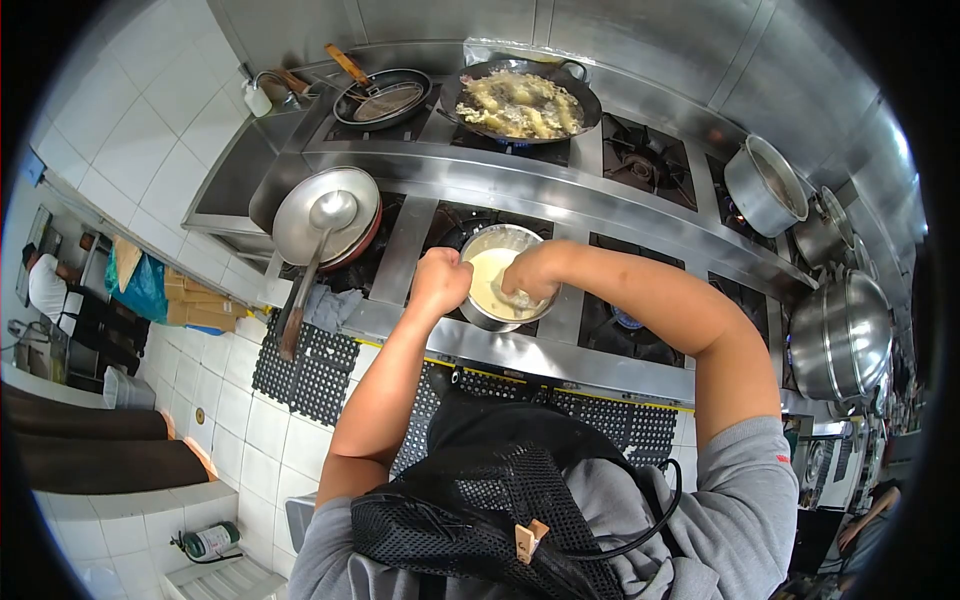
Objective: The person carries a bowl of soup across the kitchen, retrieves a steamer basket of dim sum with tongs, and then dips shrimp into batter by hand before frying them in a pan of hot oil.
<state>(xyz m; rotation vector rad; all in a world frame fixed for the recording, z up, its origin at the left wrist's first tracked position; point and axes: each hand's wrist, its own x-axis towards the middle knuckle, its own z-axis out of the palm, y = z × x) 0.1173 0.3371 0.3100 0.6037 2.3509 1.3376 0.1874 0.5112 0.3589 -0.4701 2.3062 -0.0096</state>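
A metal bowl (pixel 484 318) of pale yellow batter (pixel 488 272) sits at the front burners of the stove. My left hand (pixel 442 280) is closed, its fingers curled at the bowl's left rim. From the other side, my right hand (pixel 533 272) reaches down into the batter. Its fingertips are coated or sunk in the mix, so I cannot make out whether they pinch a piece. Behind the bowl, a black wok (pixel 590 112) holds bubbling oil with yellow battered pieces (pixel 520 104) frying in it.
Left of the bowl, a ladle (pixel 333 210) lies in a wide metal pan (pixel 290 225), its handle jutting forward. A frying pan with a strainer (pixel 388 100) stands at back left. Pots (pixel 765 185) and a large steamer (pixel 840 338) line the right. Another person (pixel 48 290) is at far left.
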